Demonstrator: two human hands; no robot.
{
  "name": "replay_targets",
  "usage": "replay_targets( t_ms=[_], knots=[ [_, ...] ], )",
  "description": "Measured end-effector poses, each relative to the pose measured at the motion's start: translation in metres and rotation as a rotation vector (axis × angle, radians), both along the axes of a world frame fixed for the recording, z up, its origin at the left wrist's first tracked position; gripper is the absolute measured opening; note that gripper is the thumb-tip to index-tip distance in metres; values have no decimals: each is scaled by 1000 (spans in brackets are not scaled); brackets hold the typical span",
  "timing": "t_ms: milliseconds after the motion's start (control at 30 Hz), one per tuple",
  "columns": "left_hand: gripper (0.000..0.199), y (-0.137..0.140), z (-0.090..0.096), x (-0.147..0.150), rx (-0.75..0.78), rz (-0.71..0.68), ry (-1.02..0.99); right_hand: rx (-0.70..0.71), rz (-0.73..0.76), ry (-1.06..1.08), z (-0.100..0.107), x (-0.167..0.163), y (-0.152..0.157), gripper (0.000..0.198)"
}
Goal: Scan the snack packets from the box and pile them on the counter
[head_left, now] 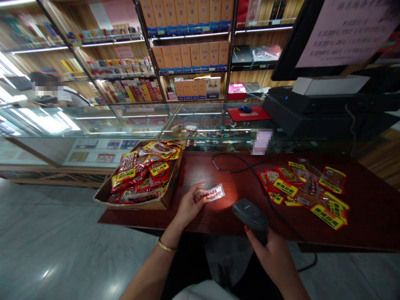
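The left hand [189, 205] has its fingers curled closed over the left end of a small packet [215, 193], pinching it while the free end lies out over the table [203, 218]; the right hand [274, 250] is wrapped around the grip of a handheld scanner [250, 213], though some of its fingers are hidden. Taking the small packet as the clock's centre, the left hand sits at 8 o'clock and the scanner at 4, apart from the packet, with a reddish glow spread around the packet's free end. A cardboard box [161, 203] heaped with packets stands at 9 to 10 o'clock, and a loose pile of packets [308, 196] lies at 3. As I judge it, a misread is the likeliest trouble: the curled fingers cover part of the wrapper, and its shiny film may throw back glare or crease; whether a code faces up is too small to tell. The scanner's cable [258, 179] loops at 1 o'clock and runs down beside the loose pile, so a tug could snag or drag those packets. The heap rises above the box's far rim, and a knock there could spill some.
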State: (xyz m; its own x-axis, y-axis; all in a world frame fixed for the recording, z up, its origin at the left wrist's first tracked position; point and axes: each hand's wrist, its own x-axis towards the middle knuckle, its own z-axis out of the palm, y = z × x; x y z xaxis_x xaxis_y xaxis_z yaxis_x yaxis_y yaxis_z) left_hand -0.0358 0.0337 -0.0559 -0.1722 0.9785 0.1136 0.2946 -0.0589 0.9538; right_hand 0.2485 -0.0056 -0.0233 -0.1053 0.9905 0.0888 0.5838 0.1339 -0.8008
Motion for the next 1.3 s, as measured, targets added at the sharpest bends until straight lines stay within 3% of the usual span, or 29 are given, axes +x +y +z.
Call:
replay_targets(
  t_ms=[200,333,467,567,667,800,900,967,1100,1167,1300],
  knots=[
    [49,0,-1,-1,-9,2,33,-9,61,-128,7,30,-16,38],
    [49,2,-7,-3,1,-2,51,-16,16,-135,10,40,-21,41],
    [47,1,-8,-6,4,2,56,-46,-33,12,-2,28,-4,39],
    [39,7,-1,-3,-1,32,31,-116,-33,274,-19,19,18,37],
    [36,29,10,21,-19,-31,-121,-141,-18,470,-35,19,35,43],
    [37,87,22,89,-4,-199,-217,-136,0,574,-47,23,39,49],
    [37,134,25,146,134,-306,-27,-121,-18,650,-53,24,36,48],
    [47,156,24,176,209,-447,207,-102,-39,708,-57,25,33,46],
    [105,179,15,214,204,-679,707,-69,-80,832,-64,26,30,44],
    [119,185,11,226,193,-740,829,-62,-84,876,-67,26,29,43],
    [119,203,9,248,163,-811,902,-62,-70,956,-78,26,25,38]
  ],
)
